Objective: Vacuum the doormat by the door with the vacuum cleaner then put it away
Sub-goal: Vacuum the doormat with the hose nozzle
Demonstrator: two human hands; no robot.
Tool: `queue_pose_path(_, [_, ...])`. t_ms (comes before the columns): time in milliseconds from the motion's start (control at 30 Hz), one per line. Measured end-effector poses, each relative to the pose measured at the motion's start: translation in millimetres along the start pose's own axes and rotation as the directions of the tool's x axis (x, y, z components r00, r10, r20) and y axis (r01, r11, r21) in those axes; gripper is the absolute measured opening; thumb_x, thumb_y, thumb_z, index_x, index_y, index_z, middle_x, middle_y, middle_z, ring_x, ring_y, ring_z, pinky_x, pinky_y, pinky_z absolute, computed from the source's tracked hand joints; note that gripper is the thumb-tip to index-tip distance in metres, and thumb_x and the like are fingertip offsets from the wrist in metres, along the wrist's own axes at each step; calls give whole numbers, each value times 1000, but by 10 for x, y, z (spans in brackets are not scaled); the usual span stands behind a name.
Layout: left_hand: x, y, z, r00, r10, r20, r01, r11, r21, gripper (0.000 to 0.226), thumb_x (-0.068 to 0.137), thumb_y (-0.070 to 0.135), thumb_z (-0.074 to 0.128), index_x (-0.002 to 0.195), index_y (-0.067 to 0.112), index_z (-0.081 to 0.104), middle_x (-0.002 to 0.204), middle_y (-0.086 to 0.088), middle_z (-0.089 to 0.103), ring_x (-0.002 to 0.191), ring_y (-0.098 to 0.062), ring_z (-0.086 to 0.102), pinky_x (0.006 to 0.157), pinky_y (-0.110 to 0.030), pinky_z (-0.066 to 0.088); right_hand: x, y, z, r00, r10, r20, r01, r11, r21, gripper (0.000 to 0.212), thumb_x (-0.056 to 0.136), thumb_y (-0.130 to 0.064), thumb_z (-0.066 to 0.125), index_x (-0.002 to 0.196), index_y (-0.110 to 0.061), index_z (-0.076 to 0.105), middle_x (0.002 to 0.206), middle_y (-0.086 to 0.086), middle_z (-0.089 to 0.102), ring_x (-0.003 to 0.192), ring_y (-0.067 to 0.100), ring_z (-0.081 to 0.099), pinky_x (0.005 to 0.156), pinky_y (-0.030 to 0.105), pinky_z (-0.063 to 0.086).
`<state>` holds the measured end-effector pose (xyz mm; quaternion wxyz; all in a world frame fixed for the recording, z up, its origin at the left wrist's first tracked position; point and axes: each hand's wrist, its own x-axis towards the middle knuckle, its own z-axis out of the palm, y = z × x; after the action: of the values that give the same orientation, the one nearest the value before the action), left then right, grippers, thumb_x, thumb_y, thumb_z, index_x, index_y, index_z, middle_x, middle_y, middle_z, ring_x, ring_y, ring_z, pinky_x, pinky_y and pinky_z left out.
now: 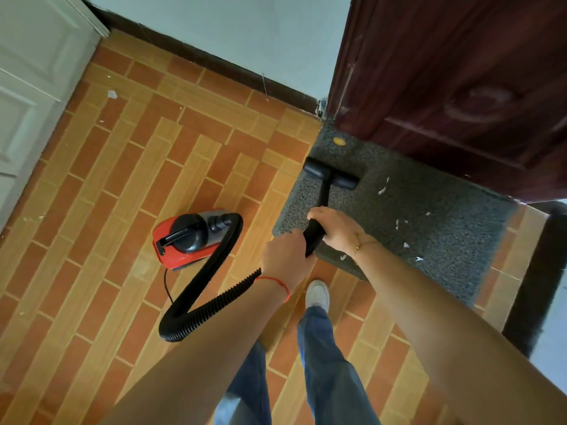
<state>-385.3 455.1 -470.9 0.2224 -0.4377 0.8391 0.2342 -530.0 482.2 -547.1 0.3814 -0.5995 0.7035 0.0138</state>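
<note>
Two hands on the wand, nozzle (331,177) at the doormat's (429,216) far left corner.
Left hand (283,256) and right hand (333,228) each kept a closed grip on the wand (322,197); slow overlapping strokes toward the paper scraps (382,189) would likely serve best.

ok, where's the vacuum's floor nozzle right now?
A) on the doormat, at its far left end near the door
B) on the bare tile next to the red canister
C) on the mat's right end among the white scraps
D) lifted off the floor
A: the floor nozzle lies flat on the grey doormat at its far left end, just below the dark door; the white scraps lie to its right.
</note>
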Motion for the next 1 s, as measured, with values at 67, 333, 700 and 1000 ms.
queue_pose_path(67, [108,118,24,1000,-12,1,12,1000,-20,19,90,33,53,94,14,51,65,4,47,55,-18,52,43,-27,37,37,121,-80,1000,-4,10,4,1000,-1,18,82,-7,62,96,-13,53,105,2,59,90,23,62,67,34,50])
queue_pose_path(333, [395,432,29,1000,-26,10,26,999,-33,20,90,31,55,94,11,53,65,3,46,54,-16,49,41,-25,30,25,322,-335,995,-79,55,89,971,-221,27,88,-12,61,113,-11,52,121,4,55,105,23,57,66,29,39])
queue_pose_path(700, [188,211,-68,999,-21,43,22,1000,-17,18,87,32,53,81,15,51,60,4,48,47,-12,45,40,-24,32,-101,31,-212,998,-47,32,50,995,-90,14,88,-11,59,100,-10,53,107,5,60,84,25,63,58,27,39])
queue_pose_path(1000, [-634,-184,168,999,20,41,-23,997,76,22,93,36,50,89,15,50,62,5,43,55,-14,48,45,-23,33,-539,-579,297,995,-91,40,94,992,-87,14,89,-24,59,91,-13,52,99,4,61,76,21,59,59,28,40])
